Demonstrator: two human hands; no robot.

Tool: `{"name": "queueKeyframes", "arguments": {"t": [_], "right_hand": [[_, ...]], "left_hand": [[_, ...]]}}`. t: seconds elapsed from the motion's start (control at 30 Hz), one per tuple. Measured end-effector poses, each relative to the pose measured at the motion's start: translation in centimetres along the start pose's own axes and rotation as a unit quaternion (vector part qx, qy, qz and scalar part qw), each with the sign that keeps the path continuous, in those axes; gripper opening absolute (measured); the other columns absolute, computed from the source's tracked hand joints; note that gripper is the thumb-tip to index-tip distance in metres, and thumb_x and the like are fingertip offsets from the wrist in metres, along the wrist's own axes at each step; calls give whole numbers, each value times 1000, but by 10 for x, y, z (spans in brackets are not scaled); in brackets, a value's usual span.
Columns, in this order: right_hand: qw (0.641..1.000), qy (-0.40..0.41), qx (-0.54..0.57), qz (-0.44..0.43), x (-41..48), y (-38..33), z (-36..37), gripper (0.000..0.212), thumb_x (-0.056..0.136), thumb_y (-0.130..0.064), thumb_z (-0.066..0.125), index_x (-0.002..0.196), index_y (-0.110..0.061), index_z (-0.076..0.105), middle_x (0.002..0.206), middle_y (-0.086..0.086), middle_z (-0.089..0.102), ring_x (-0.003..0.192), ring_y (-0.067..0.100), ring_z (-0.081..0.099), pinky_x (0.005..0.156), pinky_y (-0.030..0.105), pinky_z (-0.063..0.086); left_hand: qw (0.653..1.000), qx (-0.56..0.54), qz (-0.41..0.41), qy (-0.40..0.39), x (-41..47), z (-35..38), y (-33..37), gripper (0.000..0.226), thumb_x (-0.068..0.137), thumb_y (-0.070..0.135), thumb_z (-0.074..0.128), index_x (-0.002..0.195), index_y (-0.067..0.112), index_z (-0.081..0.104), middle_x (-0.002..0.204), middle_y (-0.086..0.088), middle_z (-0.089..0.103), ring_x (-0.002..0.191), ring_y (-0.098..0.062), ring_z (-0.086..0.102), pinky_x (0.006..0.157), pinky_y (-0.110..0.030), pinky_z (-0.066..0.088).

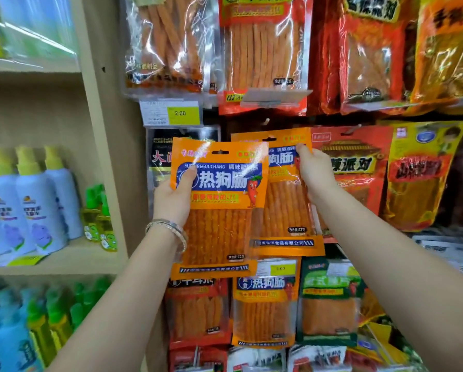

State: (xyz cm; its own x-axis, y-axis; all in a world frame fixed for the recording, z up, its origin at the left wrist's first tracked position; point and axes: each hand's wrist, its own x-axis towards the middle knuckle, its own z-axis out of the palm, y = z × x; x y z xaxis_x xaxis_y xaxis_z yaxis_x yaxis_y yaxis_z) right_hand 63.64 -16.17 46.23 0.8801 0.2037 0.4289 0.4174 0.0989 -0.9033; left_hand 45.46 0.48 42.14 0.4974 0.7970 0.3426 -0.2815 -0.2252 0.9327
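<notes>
My left forearm comes up from 7 o'clock with the wrist straight and a bracelet (168, 230) on it. My left hand (171, 200) grasps the front packet (221, 218) at its 9 o'clock edge, with the thumb flat on the printed face and the fingers curled behind, out of sight. My right forearm enters from 4 o'clock and reaches further in. My right hand (316, 171) pinches the rear packet (285, 208) near its 2 o'clock corner.

The front packet overlaps the rear packet's left side, and both are upright in front of the rack.

Handling, as I judge it:
- Each packet is light and thin.
- The glossy film is likely slippery.
- The sticks inside stiffen it lengthwise but may snap if bent.
- Hold the sealed top band or a side edge, not the clear window.

I cannot tell whether the rear packet's hang hole sits on a hook. A price label (183, 113) lies at 11 o'clock of the front packet, and spray bottles (29, 200) stand on a shelf (64, 260) at 9 o'clock.
</notes>
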Motion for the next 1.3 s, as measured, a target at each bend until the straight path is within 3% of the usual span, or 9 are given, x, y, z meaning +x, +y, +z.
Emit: {"name": "queueKeyframes", "arguments": {"t": [0.1, 0.23, 0.57, 0.7, 0.97, 1.03, 1.1, 1.2, 1.3], "right_hand": [[998, -14, -3, -60, -5, 8, -1, 27, 96, -34, 46, 79, -14, 53, 75, 6, 54, 70, 18, 50, 63, 30, 36], [993, 16, 27, -113, -9, 7, -6, 23, 92, -28, 50, 73, -15, 51, 77, 7, 53, 73, 18, 51, 65, 32, 37], [989, 10, 143, -49, 0, -26, 3, 20, 87, -18, 55, 69, -14, 48, 65, 3, 53, 57, 16, 51, 49, 23, 36], [993, 16, 111, -47, 7, -30, 8, 20, 85, -18, 54, 65, -17, 51, 74, 9, 58, 67, 21, 56, 60, 32, 41], [994, 54, -10, -98, 13, -8, 6, 29, 89, -29, 58, 67, -13, 50, 67, 6, 47, 65, 21, 42, 63, 33, 32], [993, 53, -5, -110, 9, 0, 4, 19, 90, -30, 61, 90, -12, 66, 87, 0, 64, 80, 14, 59, 73, 30, 46], [992, 53, 22, -111, -2, 7, 1, 35, 89, -29, 64, 121, -15, 59, 110, -5, 63, 99, 6, 60, 84, 18, 48], [982, 84, 44, -162, -21, 14, 2, 24, 89, -29, 62, 110, -27, 51, 102, -14, 56, 94, 0, 56, 78, 5, 44], [983, 34, 118, -139, -35, 12, 5, 7, 92, -36, 55, 92, -29, 55, 84, -14, 61, 77, 3, 60, 68, 18, 48]], "left_hand": [[1000, -2, 10, 0, -1, -1, 1, 28, 86, 52, 57, 78, 25, 58, 54, 15, 67, 46, -1, 63, 37, -13, 43], [1000, -14, 5, -11, -2, -1, 2, 27, 86, 50, 57, 79, 23, 57, 56, 14, 68, 49, -2, 65, 36, -12, 43], [999, -22, 7, -33, 5, -1, 3, 27, 84, 52, 60, 81, 25, 58, 62, 14, 70, 58, -5, 68, 41, -15, 47], [999, -26, 10, -38, 9, -1, 2, 26, 85, 50, 59, 80, 25, 57, 60, 13, 70, 55, -4, 68, 39, -14, 46], [998, -25, 14, -51, 15, 1, 0, 27, 84, 51, 59, 81, 25, 56, 63, 13, 70, 59, -5, 69, 42, -15, 48], [998, -22, 23, -53, 17, 4, -1, 28, 85, 51, 59, 80, 24, 55, 63, 13, 70, 58, -5, 68, 42, -15, 47], [998, -17, 37, -52, 17, 9, -2, 28, 85, 51, 58, 79, 25, 55, 62, 13, 70, 56, -5, 68, 42, -15, 47], [997, -11, 54, -47, 15, 17, -1, 28, 84, 53, 58, 76, 26, 56, 65, 9, 71, 62, -10, 69, 52, -24, 54], [997, 10, 68, -42, 12, 27, -1, 35, 82, 58, 57, 69, 25, 54, 72, -1, 65, 72, -24, 62, 72, -39, 52]]}}
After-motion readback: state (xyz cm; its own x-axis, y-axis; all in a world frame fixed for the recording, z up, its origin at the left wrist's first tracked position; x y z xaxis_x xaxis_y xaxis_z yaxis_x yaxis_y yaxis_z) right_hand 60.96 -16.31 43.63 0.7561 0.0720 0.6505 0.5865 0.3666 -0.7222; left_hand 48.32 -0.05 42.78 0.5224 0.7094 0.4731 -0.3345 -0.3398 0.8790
